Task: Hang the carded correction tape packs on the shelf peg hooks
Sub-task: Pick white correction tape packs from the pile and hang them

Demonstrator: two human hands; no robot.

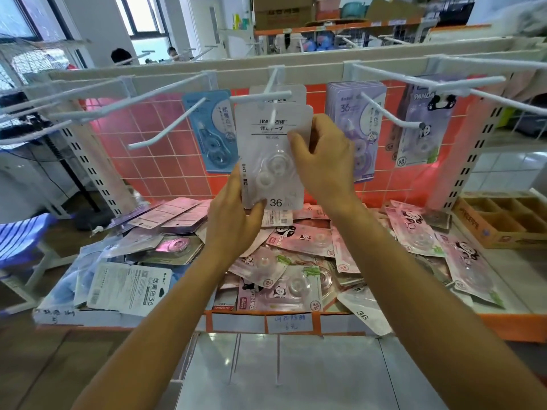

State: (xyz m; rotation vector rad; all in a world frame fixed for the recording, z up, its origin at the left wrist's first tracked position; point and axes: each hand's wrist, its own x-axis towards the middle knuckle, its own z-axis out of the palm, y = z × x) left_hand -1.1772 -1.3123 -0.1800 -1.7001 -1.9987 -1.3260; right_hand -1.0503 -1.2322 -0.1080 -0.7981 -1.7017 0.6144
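The left hand point(236, 214) pinches the bottom corner of a white tape pack point(266, 149). The right hand point(322, 161) grips its right side. The pack is up against the middle peg hook point(260, 97). More packs point(296, 250) lie piled on the shelf point(503, 318) below.

I saw grid panel point(148, 149) standing behind shelf point(509, 324), peg hooks point(165, 130) jutting from it toward me. Held pack point(270, 155) sat at centre peg hook point(260, 97), in front of more packs there. Left hand point(233, 214) gripped its lower left edge, right hand point(324, 161) its right edge. Single pack point(210, 128) hung left of it, stack of packs point(355, 113) right, panda pack point(426, 128) further right. Below, loose packs point(296, 261) lay heaped on shelf. Divided box point(503, 220) stood right of heap; stool point(20, 241) far left, off shelf.
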